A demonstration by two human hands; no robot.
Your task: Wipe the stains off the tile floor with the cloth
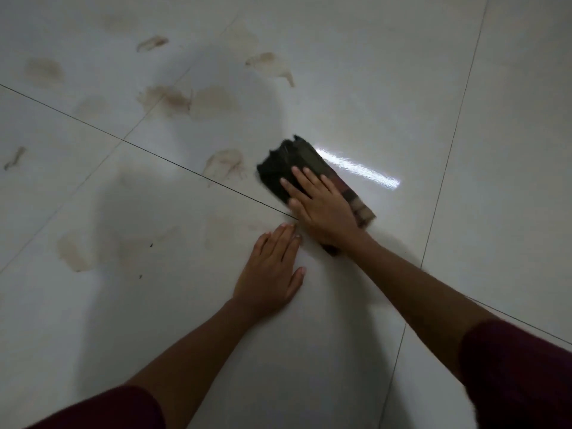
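Note:
A dark folded cloth (289, 162) with a reddish patterned end lies flat on the white tile floor (387, 97). My right hand (318, 205) presses on it with straight fingers spread over its middle. My left hand (272, 274) rests flat on the floor just to the near left of the cloth, fingers straight. Brown stains mark the tiles: one smear (224, 162) right beside the cloth's left edge, a cluster (173, 99) farther away, and a patch (72, 250) at the near left.
More brown smears lie at the far side (269, 65) and far left (45, 69). Dark grout lines (154, 151) cross the floor. A bright streak of reflected light (359, 168) sits right of the cloth. The tiles to the right show no stains.

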